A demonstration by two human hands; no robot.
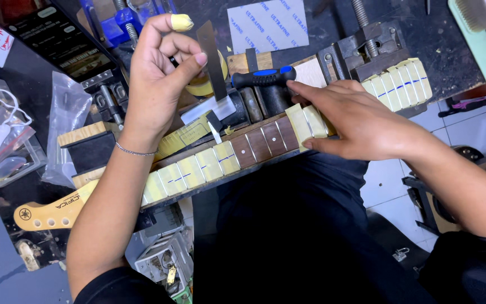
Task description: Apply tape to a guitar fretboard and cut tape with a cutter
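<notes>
A guitar neck lies across the bench, its dark fretboard mostly covered with strips of pale masking tape. My left hand is raised above it, one fingertip wrapped in yellow tape, pinching a thin flat metal blade near a tape roll. My right hand rests on the fretboard, fingers pressing a tape strip down by the bare frets. A tool with a black and blue handle lies just behind my right fingertips.
The pale headstock sticks out at lower left. A metal vise stands behind the neck. A grey abrasive sheet, a green brush, plastic bags and small parts surround the bench. Tiled floor shows at right.
</notes>
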